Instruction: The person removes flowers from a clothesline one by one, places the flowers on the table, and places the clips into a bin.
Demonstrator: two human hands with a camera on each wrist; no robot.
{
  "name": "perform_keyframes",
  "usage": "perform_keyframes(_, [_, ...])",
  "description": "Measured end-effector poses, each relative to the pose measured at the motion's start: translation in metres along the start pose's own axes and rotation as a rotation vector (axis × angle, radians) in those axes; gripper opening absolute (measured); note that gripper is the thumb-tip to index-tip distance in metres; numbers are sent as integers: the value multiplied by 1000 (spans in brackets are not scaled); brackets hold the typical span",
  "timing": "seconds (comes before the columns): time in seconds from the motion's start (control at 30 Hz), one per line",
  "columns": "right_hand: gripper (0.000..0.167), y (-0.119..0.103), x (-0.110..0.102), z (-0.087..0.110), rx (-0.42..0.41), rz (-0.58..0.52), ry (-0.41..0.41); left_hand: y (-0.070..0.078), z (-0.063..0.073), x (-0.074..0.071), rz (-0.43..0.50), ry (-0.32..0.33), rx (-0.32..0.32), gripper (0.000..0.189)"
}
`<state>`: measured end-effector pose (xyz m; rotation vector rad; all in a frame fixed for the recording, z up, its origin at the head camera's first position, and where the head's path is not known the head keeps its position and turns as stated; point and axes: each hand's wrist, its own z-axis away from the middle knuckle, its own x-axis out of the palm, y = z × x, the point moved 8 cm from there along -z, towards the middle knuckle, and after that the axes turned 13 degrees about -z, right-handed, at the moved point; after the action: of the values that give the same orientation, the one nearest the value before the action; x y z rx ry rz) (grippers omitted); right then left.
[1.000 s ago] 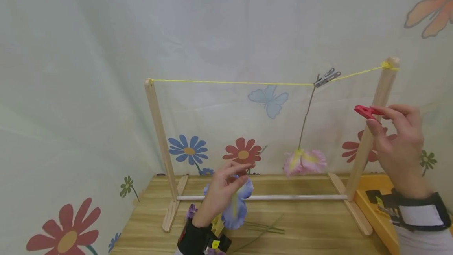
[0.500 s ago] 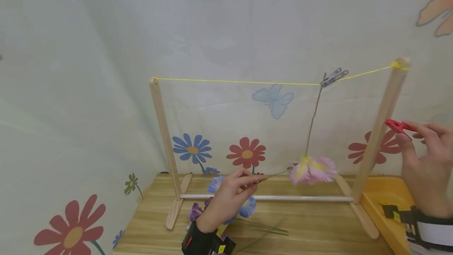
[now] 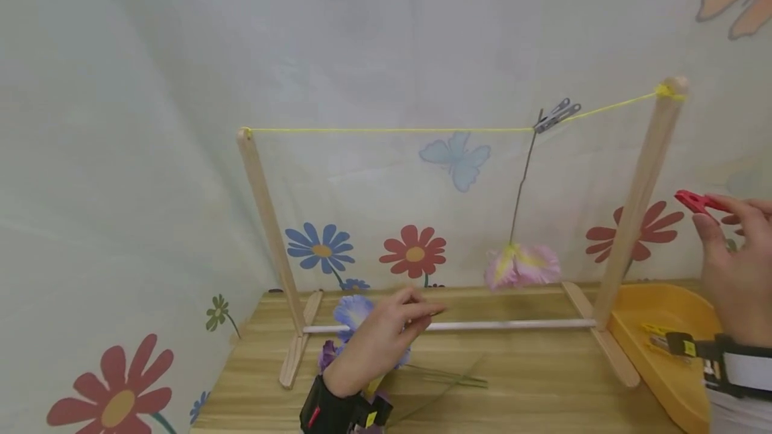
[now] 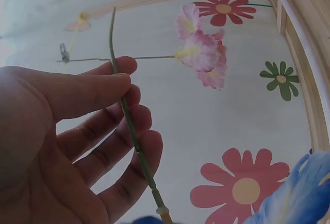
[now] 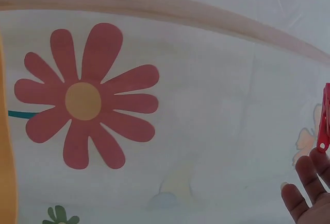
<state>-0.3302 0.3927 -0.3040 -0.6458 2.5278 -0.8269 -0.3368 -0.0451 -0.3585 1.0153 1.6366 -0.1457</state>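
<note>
My left hand (image 3: 380,333) pinches the green stem (image 4: 129,116) of a blue artificial flower (image 3: 352,312) between thumb and index finger. Blue petals show at the corner of the left wrist view. At the far right my right hand (image 3: 738,260) pinches a red clothespin (image 3: 696,201) by its handle ends. The same clothespin (image 5: 325,121) is at the edge of the right wrist view. A pink artificial flower (image 3: 521,265) hangs head down from a yellow string (image 3: 386,130), its stem clipped by a grey clothespin (image 3: 557,114).
The string is tied between two wooden posts (image 3: 265,213) joined by a white rod (image 3: 512,325). Purple flowers (image 3: 328,353) and loose green stems (image 3: 452,377) lie on the wooden table (image 3: 531,394). A yellow tray (image 3: 651,353) with clothespins stands at the right.
My right hand has moved right, away from the post, with the red clothespin. My left hand has turned slightly, and the stem it pinches no longer points toward the pink flower in the head view.
</note>
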Motion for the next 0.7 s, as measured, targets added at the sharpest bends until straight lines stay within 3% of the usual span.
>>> perform_keyframes(0.2, [42,29,9,-5,41,51,-44,1,-3,4,-146,-92,-5,30])
perform_keyframes(0.47, [36,77,24,-6,87,129,-201,0,-4,30,-302,-261,-39,26])
perform_keyframes(0.57, [31,95,33,-2,103,159,-357,-2,-2,43,-324,-316,-39,27])
perform_keyframes(0.7, [29,120,53,5,117,191,-635,-4,1,56,-349,-366,-40,29])
